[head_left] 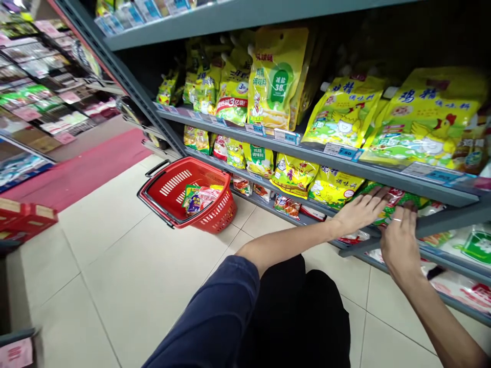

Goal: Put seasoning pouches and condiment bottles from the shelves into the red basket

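Observation:
My left hand (358, 209) reaches into the second shelf from the top of those in reach, its fingers stretched flat over a green packet with a red label (396, 195). Beside it, my right hand (401, 240), with a ring on one finger, has its fingers extended onto the same packet. Both sets of fingertips lie in shadow under the shelf above, and the packet's far part is hidden. Just left of my left hand stands a yellow chicken-seasoning bag (335, 186).
A red shopping basket (215, 220) with several small packets (201, 198) stands on the tiled floor (126, 286). Larger yellow seasoning bags (341, 112) line the shelf above. A grey diagonal brace (452, 220) crosses near my right hand. More bags fill the lower shelves.

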A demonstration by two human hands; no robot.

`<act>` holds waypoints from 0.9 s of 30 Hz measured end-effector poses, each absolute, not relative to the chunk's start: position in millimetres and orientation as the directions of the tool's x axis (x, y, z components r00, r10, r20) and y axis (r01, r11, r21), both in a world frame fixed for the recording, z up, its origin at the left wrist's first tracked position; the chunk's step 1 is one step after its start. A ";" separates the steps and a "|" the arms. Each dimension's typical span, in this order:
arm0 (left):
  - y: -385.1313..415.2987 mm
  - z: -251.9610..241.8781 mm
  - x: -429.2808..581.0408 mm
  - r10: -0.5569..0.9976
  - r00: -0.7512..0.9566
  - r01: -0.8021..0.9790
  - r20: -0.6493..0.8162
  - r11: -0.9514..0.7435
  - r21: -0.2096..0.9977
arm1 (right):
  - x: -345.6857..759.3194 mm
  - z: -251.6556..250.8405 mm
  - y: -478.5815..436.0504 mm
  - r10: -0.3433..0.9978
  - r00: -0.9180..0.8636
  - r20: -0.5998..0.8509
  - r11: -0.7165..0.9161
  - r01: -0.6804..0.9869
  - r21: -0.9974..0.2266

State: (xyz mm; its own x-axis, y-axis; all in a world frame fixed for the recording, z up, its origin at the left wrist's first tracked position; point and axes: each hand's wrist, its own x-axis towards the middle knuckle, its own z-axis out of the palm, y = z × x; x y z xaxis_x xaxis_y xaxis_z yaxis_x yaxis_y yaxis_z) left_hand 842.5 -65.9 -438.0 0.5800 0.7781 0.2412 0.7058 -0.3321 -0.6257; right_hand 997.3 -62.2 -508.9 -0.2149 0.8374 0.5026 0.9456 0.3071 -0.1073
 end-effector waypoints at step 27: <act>-44.7 -471.2 841.8 0.742 0.545 0.799 0.389 -0.601 0.026 | 997.7 -517.6 -63.5 0.869 -0.208 0.450 0.306 0.939 -0.158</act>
